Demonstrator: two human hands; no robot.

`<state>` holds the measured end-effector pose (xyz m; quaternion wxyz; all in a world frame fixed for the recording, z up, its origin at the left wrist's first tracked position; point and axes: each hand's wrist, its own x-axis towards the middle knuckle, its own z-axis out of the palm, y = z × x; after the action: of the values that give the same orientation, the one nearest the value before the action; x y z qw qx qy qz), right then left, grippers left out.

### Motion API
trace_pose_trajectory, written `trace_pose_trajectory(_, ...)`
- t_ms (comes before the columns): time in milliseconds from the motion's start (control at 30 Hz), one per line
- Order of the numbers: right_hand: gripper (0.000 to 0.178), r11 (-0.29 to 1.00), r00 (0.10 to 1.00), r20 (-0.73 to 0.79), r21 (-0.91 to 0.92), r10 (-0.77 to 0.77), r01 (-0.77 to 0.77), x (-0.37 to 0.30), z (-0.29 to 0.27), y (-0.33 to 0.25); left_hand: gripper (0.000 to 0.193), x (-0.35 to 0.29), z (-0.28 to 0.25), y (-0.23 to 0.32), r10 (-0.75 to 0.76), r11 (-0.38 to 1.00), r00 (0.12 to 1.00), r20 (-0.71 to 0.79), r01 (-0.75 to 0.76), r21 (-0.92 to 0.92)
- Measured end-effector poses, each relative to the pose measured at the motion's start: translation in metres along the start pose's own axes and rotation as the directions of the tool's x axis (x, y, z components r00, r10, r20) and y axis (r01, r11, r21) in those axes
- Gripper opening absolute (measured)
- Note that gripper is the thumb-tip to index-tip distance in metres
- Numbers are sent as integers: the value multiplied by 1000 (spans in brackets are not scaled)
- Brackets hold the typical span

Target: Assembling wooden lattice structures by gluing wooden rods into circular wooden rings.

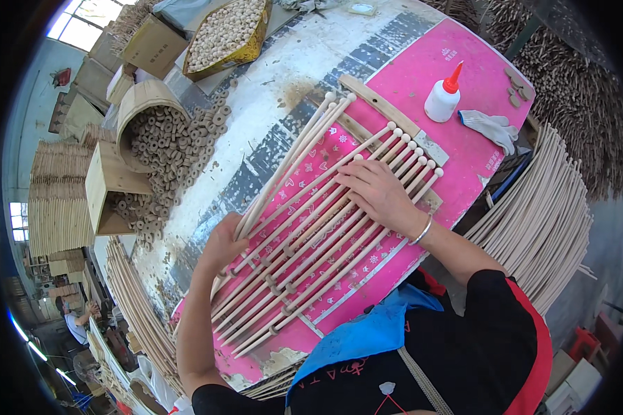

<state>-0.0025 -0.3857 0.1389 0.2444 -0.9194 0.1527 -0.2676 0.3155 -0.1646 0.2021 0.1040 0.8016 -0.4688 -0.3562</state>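
Several thin wooden sticks with round ball tips [329,97] form a bundle, and my left hand [225,242] is closed around its lower part. Beneath and to the right, a row of similar ball-tipped sticks [325,245] lies slantwise on the pink surface. Small wooden rings [271,281] sit on some of them near their lower ends. My right hand [381,194] curls over the upper part of this row. One wooden ball [358,158] shows beside its fingers, out of line with the other tips; the fingers' undersides are hidden.
A wooden strip [381,104] lies beyond the ball tips. A white glue bottle [441,102] with a red nozzle and a glove [490,129] are at right. Loose wooden rings [166,149] spill from a tipped bucket [135,111]; a yellow box [249,45] holds balls. Stick bundles [540,214] stand right.
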Motion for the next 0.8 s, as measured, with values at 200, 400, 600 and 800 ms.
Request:
trace_pose_trajectory(200,15,970,994,83,-228,-65,83,33,10,27,41,15,9,-6,32,999,998,-60,-31,26)
trace_pose_trajectory(400,7,955,970,202,-235,-134,181,54,-2,63,37,19,2,-12,-4,1000,1000,-24,3,-27)
trace_pose_trajectory(600,6,953,989,146,-293,-31,73,48,-43,91,29,29,-21,3,-42,993,996,79,51,-111)
trace_pose_trajectory(800,9,962,994,84,-269,76,-51,47,-58,98,26,38,-10,-7,-21,985,997,74,34,-167)
